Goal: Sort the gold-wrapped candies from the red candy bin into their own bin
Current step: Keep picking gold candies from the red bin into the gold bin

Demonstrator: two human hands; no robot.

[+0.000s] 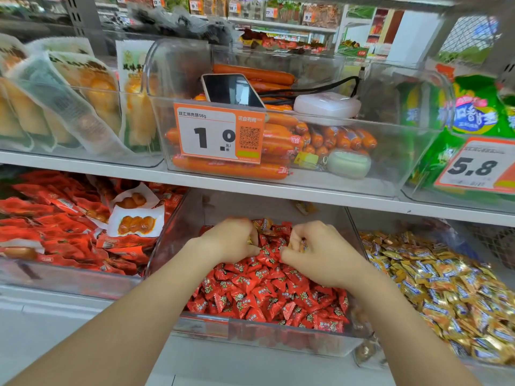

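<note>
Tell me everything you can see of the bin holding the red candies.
The red candy bin is a clear plastic, open-topped tub on the lower shelf, beside the gold candy bin to its right. Red candies fill it to about the front rim; a few gold-wrapped candies lie at the back. The left hand and right hand dig into the pile, fingers curled, a gold wrapper showing under the left.

A white shelf board (237, 185) is running across the middle — more stocked shelves (284, 25) are standing at twelve o'clock.
</note>
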